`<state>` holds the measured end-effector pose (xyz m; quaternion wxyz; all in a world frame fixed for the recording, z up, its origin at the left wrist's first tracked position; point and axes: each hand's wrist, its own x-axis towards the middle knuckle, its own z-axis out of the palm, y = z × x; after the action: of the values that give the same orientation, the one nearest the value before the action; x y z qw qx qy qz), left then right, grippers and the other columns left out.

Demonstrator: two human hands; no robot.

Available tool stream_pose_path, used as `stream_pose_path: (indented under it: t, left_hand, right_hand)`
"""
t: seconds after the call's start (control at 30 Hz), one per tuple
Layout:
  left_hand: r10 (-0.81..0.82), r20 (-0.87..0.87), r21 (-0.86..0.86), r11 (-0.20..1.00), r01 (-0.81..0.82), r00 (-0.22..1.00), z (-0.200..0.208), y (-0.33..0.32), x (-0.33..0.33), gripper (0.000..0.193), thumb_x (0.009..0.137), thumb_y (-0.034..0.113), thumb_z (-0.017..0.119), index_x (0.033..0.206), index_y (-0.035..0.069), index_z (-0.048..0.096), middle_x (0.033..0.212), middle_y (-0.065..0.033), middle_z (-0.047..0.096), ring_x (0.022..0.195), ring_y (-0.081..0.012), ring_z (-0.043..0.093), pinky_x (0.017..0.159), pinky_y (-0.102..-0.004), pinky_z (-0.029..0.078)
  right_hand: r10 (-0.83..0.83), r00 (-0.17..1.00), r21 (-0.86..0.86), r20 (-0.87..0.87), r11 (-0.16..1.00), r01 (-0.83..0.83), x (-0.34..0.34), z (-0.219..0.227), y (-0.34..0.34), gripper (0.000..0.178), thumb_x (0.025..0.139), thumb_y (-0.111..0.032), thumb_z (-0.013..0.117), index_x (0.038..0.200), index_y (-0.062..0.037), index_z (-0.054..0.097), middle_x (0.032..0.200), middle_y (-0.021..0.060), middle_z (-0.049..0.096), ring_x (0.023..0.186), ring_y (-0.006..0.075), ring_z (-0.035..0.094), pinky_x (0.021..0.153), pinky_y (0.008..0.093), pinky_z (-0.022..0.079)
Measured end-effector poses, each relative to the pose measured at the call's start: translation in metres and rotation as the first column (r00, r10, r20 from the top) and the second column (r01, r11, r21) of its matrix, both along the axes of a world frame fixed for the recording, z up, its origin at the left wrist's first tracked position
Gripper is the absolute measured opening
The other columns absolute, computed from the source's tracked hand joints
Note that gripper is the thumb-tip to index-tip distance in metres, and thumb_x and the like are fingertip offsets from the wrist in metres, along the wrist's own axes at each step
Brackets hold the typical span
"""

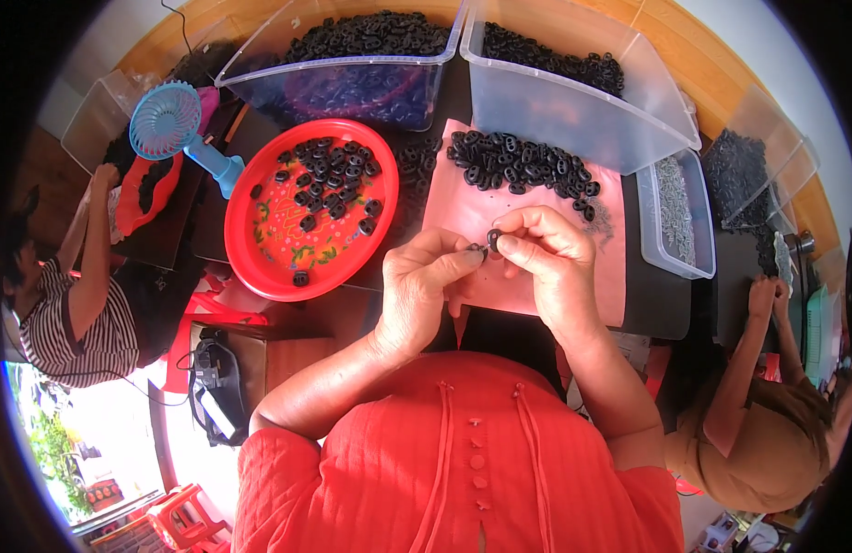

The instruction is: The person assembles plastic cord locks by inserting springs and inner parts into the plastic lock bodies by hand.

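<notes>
Over the pink sheet (pixel 610 272), the left hand (pixel 420 278) is narrowly pinching 1 dark piece (pixel 477 247), mostly hiding it; the right hand (pixel 553 265) is gripping 1 black oval piece (pixel 494 240) between thumb and finger. Loose black pieces (pixel 518 164) are lying on the sheet's far half.

Your left hand (pixel 421 281) and right hand (pixel 557 267) up together over surface (pixel 661 304), close to its near edge, tips almost meeting. Left thumb (pixel 455 266) pointing right, pinched with index finger; other fingers curled under. Right thumb (pixel 525 252) pointing left, pinched likewise. Your left forearm (pixel 334 381) slants up and right, right forearm (pixel 606 369) up and left, both bare. Elbows bent, spread wide to either side of your torso (pixel 476 461).
</notes>
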<state>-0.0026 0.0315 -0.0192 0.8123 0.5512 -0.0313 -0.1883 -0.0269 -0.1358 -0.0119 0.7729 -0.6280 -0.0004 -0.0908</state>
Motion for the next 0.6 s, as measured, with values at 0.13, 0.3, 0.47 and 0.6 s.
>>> stream_pose_path:
  t: [0.13,0.3,0.47,0.6]
  left_hand:
    - [-0.007,0.005,0.002,1.0,0.007,1.0,-0.0009,0.0,0.0011,0.012,0.087,0.01,0.067,0.084,-0.001,0.063,0.067,-0.0047,0.061,0.048,-0.0085,0.052,0.041,-0.0199,0.039]
    - [-0.005,-0.001,0.004,1.0,0.005,1.0,0.0011,-0.0005,0.0015,0.011,0.086,0.009,0.067,0.084,-0.001,0.063,0.067,-0.0044,0.062,0.05,-0.0086,0.055,0.041,-0.0199,0.041]
    - [-0.025,0.006,0.019,1.0,0.025,1.0,0.0029,-0.0004,0.0014,0.01,0.086,0.008,0.067,0.084,0.0,0.063,0.067,-0.004,0.062,0.052,-0.0083,0.055,0.042,-0.0199,0.041]
    - [-0.048,0.016,0.017,0.999,0.048,0.999,0.003,0.0017,0.0041,0.01,0.087,0.008,0.066,0.084,0.0,0.063,0.067,-0.0041,0.062,0.052,-0.008,0.055,0.042,-0.0199,0.041]
  right_hand:
    - [0.006,0.999,0.021,-0.031,1.0,-0.006,0.0004,-0.0006,-0.002,0.009,0.087,0.002,0.064,0.096,0.0007,0.066,0.089,0.0053,0.067,0.076,0.0119,0.064,0.059,0.0217,0.048]
    - [0.009,0.999,0.048,-0.039,0.999,-0.008,0.0005,-0.0007,-0.005,0.01,0.087,0.003,0.064,0.097,0.0018,0.066,0.088,0.0066,0.068,0.076,0.0126,0.064,0.059,0.0223,0.048]
    - [0.039,0.999,0.031,-0.025,0.999,-0.038,-0.0015,0.0025,-0.0064,0.012,0.085,0.004,0.065,0.097,0.0023,0.066,0.09,0.0071,0.068,0.076,0.0125,0.064,0.059,0.0227,0.049]
    - [0.062,0.998,0.003,-0.009,0.998,-0.062,-0.0016,0.0053,-0.0083,0.015,0.084,0.006,0.065,0.099,0.0024,0.067,0.091,0.0071,0.068,0.077,0.0125,0.064,0.059,0.0229,0.049]
